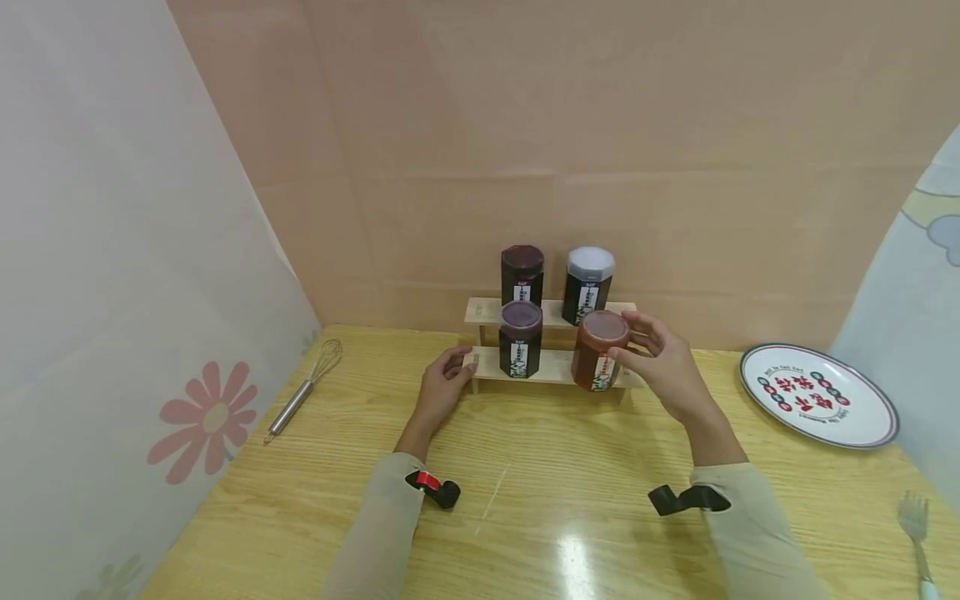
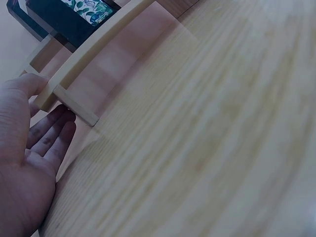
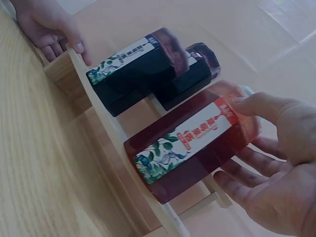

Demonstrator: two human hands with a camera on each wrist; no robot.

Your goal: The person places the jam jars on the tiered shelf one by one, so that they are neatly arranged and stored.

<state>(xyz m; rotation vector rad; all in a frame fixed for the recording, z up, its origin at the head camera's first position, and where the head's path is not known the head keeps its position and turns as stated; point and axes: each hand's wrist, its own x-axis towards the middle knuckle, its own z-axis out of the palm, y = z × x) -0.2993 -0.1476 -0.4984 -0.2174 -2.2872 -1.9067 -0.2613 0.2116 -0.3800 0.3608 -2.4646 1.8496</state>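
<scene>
A two-step wooden rack (image 1: 558, 364) bears dark jars with white labels. My left hand (image 1: 444, 385) grips the left end of its lower step, thumb on top and fingers under the board, as the left wrist view shows. With thumb and fingers round its upper part, my right hand (image 1: 667, 371) holds a red jar (image 3: 190, 143) at the lower step's right end. The jar's base is right at the board. Beside it on that step stands a purple-lidded jar (image 1: 521, 340). The upper step carries a dark-lidded jar (image 1: 522, 273) and a white-lidded jar (image 1: 588, 287).
A whisk (image 1: 303, 392) lies on the wooden table (image 1: 525, 483) to the left. On the right are a white plate (image 1: 795, 396) with red lettering and a fork (image 1: 915, 533). A beige wall hanging (image 1: 600, 125) rises close behind the rack.
</scene>
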